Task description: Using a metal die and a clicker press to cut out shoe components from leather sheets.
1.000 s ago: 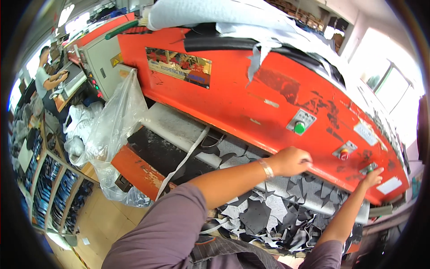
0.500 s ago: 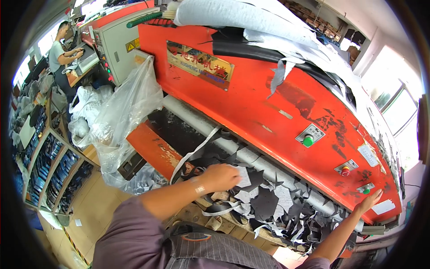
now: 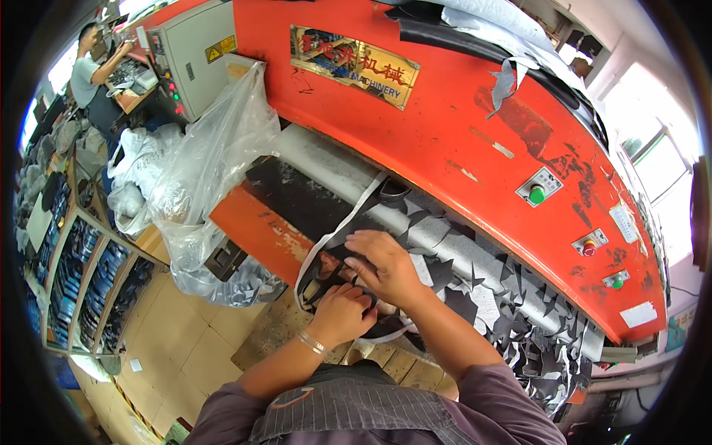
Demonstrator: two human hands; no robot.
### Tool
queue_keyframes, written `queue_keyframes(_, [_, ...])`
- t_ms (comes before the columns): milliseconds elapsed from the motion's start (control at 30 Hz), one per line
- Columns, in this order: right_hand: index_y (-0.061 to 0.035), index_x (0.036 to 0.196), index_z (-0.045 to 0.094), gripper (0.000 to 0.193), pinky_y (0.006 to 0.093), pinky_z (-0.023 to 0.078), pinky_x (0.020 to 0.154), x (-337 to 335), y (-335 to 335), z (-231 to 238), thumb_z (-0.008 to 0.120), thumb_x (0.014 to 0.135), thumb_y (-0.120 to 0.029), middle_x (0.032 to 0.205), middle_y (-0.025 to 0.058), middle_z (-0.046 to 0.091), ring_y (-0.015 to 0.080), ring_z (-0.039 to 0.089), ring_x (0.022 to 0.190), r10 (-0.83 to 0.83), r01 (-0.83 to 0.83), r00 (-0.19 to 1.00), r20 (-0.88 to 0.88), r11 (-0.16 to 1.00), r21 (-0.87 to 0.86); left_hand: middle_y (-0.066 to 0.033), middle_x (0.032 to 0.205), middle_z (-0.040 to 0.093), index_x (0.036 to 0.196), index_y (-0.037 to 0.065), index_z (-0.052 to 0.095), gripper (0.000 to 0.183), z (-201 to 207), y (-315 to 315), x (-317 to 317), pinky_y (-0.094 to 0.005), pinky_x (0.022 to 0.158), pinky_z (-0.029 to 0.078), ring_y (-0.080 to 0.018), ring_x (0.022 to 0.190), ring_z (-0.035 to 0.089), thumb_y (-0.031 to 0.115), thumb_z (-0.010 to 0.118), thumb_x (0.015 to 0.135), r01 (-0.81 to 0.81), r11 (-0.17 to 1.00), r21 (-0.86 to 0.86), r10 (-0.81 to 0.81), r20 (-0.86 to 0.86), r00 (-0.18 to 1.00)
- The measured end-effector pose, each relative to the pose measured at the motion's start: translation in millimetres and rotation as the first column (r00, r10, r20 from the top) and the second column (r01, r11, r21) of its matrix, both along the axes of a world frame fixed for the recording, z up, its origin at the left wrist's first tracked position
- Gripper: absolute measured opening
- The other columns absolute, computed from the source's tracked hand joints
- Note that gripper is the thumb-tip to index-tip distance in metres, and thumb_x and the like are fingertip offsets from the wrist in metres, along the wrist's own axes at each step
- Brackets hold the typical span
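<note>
My left hand (image 3: 343,317) is low over the near left part of the machine bed, its fingers curled in against dark material. Whatever those fingers grip is hidden beneath them. Just beyond it, my right hand (image 3: 387,268) reaches leftward over the same spot, fingers extended and thumb apart. A long whitish strip (image 3: 326,239) curves around the left side of both hands. Black and grey sheet scraps (image 3: 463,305), many with jagged edges, lie to the right of my right hand. A dark, hollow curved piece (image 3: 394,190) rests on the bed beyond the hands.
A red machine beam (image 3: 460,126) spans the far side, with a green button (image 3: 536,194) and a red button (image 3: 589,248). Clear plastic bags (image 3: 215,148) hang at left, above a rack of dark pieces (image 3: 96,274). Another person (image 3: 93,78) works far left.
My right hand has come from beside the lower green button across to my left hand. My left hand has moved nearer and left, and the pale piece at its fingers no longer shows there.
</note>
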State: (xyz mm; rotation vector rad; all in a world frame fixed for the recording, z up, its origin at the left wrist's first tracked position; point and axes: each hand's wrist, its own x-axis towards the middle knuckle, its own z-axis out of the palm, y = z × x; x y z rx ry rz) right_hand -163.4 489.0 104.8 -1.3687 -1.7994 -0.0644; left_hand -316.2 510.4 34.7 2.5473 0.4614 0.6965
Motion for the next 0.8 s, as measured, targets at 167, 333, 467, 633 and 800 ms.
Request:
queue_keyframes(167, [-0.002, 0.105, 0.062, 0.03, 0.0391, 0.048, 0.089, 81.6, 28.8, -38.4, 0.071, 0.079, -0.014, 0.11, 0.0165, 0.062, 0.0343, 0.058, 0.104, -0.303, 0.307, 0.952, 0.045, 0.939, -0.158, -0.0069, 0.073, 0.06, 0.076, 0.008, 0.068, 0.022, 22.3, 35.1, 7.5, -0.0395, 0.079, 0.046, -0.0273, 0.08, 0.059, 0.03, 0.066, 0.078, 0.154, 0.941, -0.302, -0.238, -0.265, 0.934])
queue_keyframes(333, [-0.003, 0.097, 0.063, 0.028, 0.0374, 0.049, 0.085, 125.6, 76.9, -62.8, 0.072, 0.073, -0.014, 0.101, 0.0135, 0.063, 0.0318, 0.058, 0.099, -0.338, 0.359, 0.929, 0.149, 0.922, -0.146, -0.0115, 0.092, 0.059, 0.107, 0.007, 0.065, 0.034, 38.3, 112.4, 63.1, -0.0404, 0.086, 0.045, -0.0318, 0.09, 0.055, 0.025, 0.069, 0.079, 0.005, 0.967, -0.255, -0.024, -0.071, 0.997])
queue_keyframes(467, [-0.0051, 0.082, 0.063, 0.018, 0.0371, 0.048, 0.075, 140.2, 103.6, -74.9, 0.071, 0.071, -0.016, 0.084, 0.0103, 0.06, 0.0287, 0.056, 0.084, -0.303, 0.342, 0.93, 0.209, 0.921, -0.184, -0.0183, 0.1, 0.056, 0.143, 0.01, 0.031, 0.075, 4.1, 165.8, 109.2, -0.044, 0.079, 0.047, -0.0358, 0.092, 0.056, 0.026, 0.068, 0.08, -0.148, 0.989, -0.003, 0.14, -0.301, 0.943])
queue_keyframes(633, [-0.0043, 0.08, 0.062, 0.015, 0.0388, 0.045, 0.069, 164.5, 115.1, -39.9, 0.072, 0.073, -0.013, 0.077, 0.0131, 0.058, 0.032, 0.054, 0.076, -0.397, 0.39, 0.916, -0.064, 0.915, -0.104, -0.0189, 0.08, 0.064, 0.148, 0.007, 0.013, 0.072, -25.5, 181.2, 127.6, -0.0486, 0.061, 0.05, -0.0379, 0.068, 0.063, 0.024, 0.053, 0.09, -0.105, 0.986, -0.127, 0.027, -0.503, 0.864])
queue_keyframes(800, [-0.0019, 0.084, 0.062, 0.02, 0.0402, 0.045, 0.067, 143.4, 72.2, -18.1, 0.075, 0.07, -0.01, 0.078, 0.0125, 0.058, 0.0327, 0.054, 0.076, -0.241, 0.22, 0.969, -0.058, 0.945, -0.243, -0.0141, 0.066, 0.064, 0.147, 0.002, 0.014, 0.066, -29.9, 187.4, 112.6, -0.0486, 0.051, 0.048, -0.0365, 0.054, 0.061, 0.018, 0.046, 0.092, 0.003, 0.985, -0.174, -0.086, -0.472, 0.877])
